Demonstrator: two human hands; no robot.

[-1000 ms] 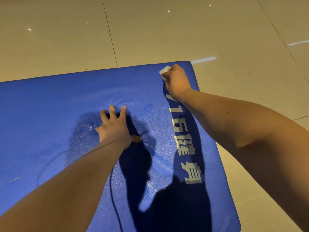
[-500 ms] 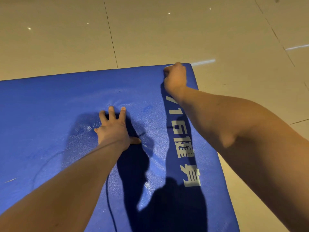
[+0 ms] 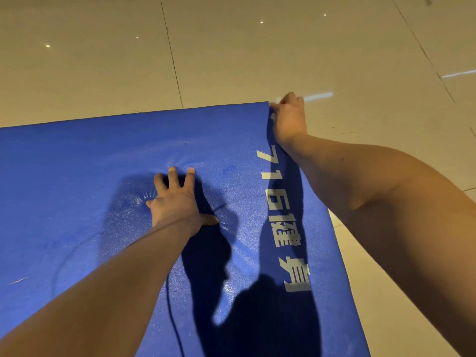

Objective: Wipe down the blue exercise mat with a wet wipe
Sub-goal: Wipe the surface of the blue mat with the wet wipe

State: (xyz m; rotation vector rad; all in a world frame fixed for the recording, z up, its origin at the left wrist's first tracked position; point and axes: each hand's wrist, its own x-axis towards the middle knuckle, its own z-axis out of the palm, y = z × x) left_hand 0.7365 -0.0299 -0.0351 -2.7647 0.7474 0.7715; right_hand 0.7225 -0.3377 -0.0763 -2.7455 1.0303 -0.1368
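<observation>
Firmly, the right hand [image 3: 289,119] clenches a white wet wipe [image 3: 276,100] at the far right corner of the grainy blue mat [image 3: 77,189]; the left hand [image 3: 177,204] presses flat mid-mat, fingers spread, dimpling its soft surface.

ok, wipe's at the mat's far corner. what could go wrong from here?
1. The right hand is at the mat's far corner; the wipe may run onto the floor and pick up dirt.
2. Only a sliver of wipe shows outside the grip, so it likely covers little.
3. The left hand presses flat on a shiny, possibly damp patch; it might slip.
</observation>
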